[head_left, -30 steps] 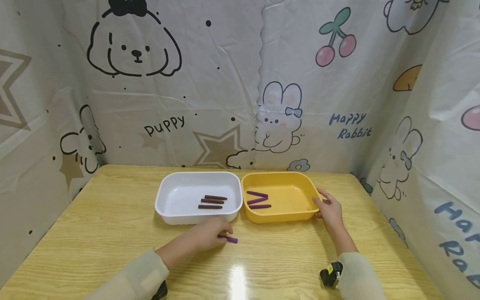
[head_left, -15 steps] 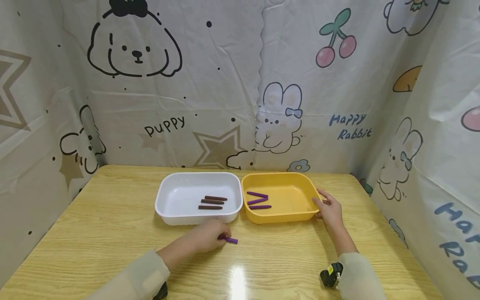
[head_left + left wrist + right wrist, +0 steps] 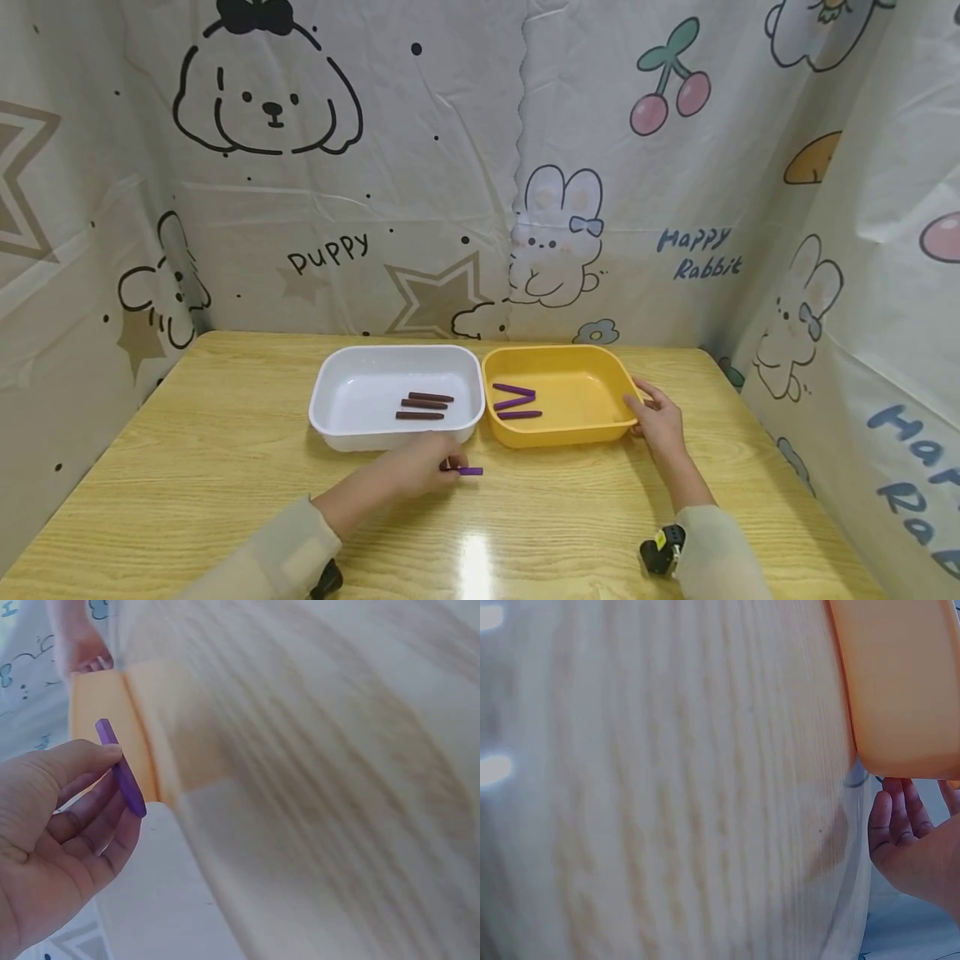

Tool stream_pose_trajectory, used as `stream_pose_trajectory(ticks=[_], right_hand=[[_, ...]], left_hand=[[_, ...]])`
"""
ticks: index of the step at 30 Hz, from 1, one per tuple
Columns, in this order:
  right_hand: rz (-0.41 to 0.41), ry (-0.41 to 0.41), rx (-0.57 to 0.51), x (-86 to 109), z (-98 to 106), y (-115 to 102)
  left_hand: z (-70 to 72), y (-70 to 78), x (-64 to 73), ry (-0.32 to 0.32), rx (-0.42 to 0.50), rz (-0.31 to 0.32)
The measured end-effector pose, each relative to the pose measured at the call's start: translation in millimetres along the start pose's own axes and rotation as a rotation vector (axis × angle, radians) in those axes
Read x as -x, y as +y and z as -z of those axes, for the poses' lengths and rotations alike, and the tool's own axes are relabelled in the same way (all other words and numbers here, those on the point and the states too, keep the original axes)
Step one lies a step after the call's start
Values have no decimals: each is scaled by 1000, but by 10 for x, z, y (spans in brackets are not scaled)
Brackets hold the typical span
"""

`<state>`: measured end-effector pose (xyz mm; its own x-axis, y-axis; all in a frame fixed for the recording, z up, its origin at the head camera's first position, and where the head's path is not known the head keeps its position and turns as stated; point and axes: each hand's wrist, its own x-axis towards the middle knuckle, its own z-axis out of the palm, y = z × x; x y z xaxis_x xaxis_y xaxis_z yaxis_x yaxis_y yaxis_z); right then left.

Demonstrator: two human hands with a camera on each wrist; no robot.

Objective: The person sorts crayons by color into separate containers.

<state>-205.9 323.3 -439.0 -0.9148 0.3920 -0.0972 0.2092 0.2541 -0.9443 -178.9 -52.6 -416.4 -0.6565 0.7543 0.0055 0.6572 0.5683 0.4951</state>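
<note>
Between thumb and fingers, my left hand (image 3: pixel 422 467) pinches a purple crayon (image 3: pixel 471 472) in front of the white tray (image 3: pixel 348 400). The left wrist view shows this crayon (image 3: pixel 129 784) held by its middle, thumb on one side and fingertips on the other. My right hand (image 3: pixel 662 423) grips the right end of the yellow tray (image 3: pixel 588 396), thumb over the rim and fingers outside it. Inside the yellow tray, by its left wall, lie three purple crayons (image 3: pixel 517 402). Three brown crayons (image 3: pixel 423 404) lie in the white tray.
Both trays stand side by side on a wood-grain table (image 3: pixel 225 467), their near ends touching. A patterned cloth (image 3: pixel 442 167) hangs behind the table and along both sides. Black wrist cameras (image 3: pixel 662 550) sit at the sleeves.
The purple crayon in my left hand has risen a little and shifted right, turning from slanted to nearly level. My right hand stays on the yellow tray.
</note>
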Motion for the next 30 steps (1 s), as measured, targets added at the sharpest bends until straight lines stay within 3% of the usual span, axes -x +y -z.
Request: stream_pose_trajectory(ticks=[8, 13, 30], right_hand=[[6, -10, -7, -3, 2, 7], [11, -5, 2, -6, 2, 18], [0, -6, 14, -13, 10, 23]], left_hand=[[168, 187, -39, 23, -15, -48], [271, 261, -116, 41, -19, -46], [472, 512, -673, 92, 8, 20]])
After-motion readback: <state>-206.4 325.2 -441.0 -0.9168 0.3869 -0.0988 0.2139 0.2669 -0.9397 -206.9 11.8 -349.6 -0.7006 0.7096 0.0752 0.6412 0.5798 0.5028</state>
